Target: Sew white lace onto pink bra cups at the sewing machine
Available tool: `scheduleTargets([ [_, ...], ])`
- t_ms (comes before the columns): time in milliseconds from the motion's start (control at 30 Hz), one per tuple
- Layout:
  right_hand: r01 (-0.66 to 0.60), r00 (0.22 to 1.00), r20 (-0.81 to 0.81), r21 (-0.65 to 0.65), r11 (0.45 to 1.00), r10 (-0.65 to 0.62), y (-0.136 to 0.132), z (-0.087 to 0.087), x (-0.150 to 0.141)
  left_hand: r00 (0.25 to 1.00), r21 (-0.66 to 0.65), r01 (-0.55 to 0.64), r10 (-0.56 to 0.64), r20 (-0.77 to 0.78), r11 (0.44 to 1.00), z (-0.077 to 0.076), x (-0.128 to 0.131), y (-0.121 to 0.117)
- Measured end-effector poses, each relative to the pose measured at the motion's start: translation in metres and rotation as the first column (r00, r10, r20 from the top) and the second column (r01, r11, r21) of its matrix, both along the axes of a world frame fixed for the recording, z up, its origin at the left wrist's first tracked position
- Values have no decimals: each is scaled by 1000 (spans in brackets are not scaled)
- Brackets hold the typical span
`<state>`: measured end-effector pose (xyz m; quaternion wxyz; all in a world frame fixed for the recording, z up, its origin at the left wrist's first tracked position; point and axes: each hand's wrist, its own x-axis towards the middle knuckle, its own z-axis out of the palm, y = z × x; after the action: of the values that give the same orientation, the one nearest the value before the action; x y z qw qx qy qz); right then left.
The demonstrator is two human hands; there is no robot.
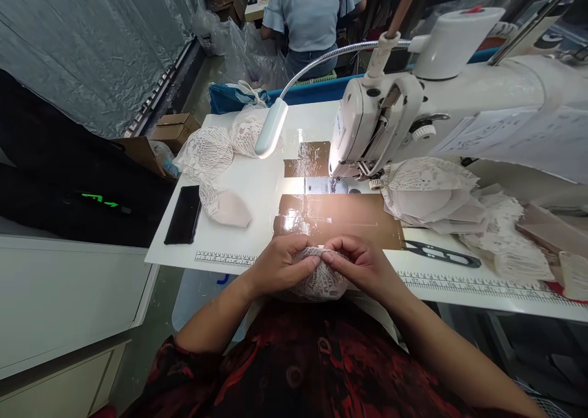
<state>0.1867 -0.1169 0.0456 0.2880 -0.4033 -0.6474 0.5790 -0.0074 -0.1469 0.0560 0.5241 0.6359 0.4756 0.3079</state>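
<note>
Both my hands pinch the upper edge of a white lace bra cup (321,282) at the table's front edge. My left hand (287,262) grips it from the left, thumb on top. My right hand (361,263) holds the same edge from the right, its thumb tip almost meeting the left one. The fingers under the lace are partly hidden. Beyond my hands lies a brown taped sheet (335,216) in front of the sewing machine (362,124), whose needle area is lit. Black thread snips (443,254) rest to the right of my right hand.
Lace cups (209,151) and a black phone (182,214) lie on the left of the table. Lace and fabric pieces (432,191) are piled on the right. A lamp (272,129) arches over the table. Farther back, a person (312,13) sits facing away.
</note>
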Motion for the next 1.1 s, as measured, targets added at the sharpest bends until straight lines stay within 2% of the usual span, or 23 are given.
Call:
scheduleTargets([
  [167, 47, 998, -30, 6, 999, -46, -2, 4, 5, 969, -158, 57, -16, 247, 986, 1, 5, 5],
  [267, 40, 998, -50, -16, 999, -41, -3, 4, 8, 949, -217, 44, 28, 315, 975, 1, 9, 8],
  [400, 39, 994, -97, -86, 995, -47, 0, -2, 9, 902, -318, -3, 140, 408, 948, -5, 21, 10],
  [500, 34, 991, -126, -136, 990, -52, 4, -5, 8, 834, -453, -46, 284, 472, 890, -13, 29, 10],
  [567, 46, 990, -123, -124, 991, -61, 7, -6, 10, 794, -537, -72, 374, 479, 840, -15, 26, 13],
  [633, 96, 989, -106, -90, 991, -105, 11, -6, 15, 775, -539, -155, 441, 454, 828, -10, 13, 19],
  [700, 176, 981, -71, -48, 983, -179, 16, -6, 25, 780, -406, -324, 484, 396, 855, 2, -7, 29],
  [767, 248, 968, -33, 7, 969, -248, 21, -6, 36, 806, -124, -509, 523, 278, 852, 15, -24, 44],
  [800, 267, 964, -13, 42, 963, -266, 24, -6, 42, 817, 48, -561, 543, 194, 826, 19, -29, 53],
  [833, 271, 962, 9, 81, 959, -272, 27, -5, 46, 826, 208, -563, 553, 106, 800, 22, -31, 62],
  [867, 265, 962, 38, 122, 956, -271, 32, -4, 49, 834, 342, -523, 551, 19, 780, 21, -28, 72],
  [933, 218, 960, 128, 209, 953, -248, 42, 2, 51, 865, 487, -370, 484, -129, 791, 11, -11, 92],
  [967, 177, 957, 182, 253, 951, -227, 48, 5, 50, 882, 508, -291, 434, -186, 810, 2, 2, 100],
  [1033, 78, 935, 303, 332, 940, -185, 61, 10, 46, 903, 468, -161, 322, -286, 869, -16, 29, 109],
  [1100, -20, 891, 426, 377, 926, -155, 72, 11, 39, 909, 446, -128, 284, -304, 886, -32, 52, 109],
])
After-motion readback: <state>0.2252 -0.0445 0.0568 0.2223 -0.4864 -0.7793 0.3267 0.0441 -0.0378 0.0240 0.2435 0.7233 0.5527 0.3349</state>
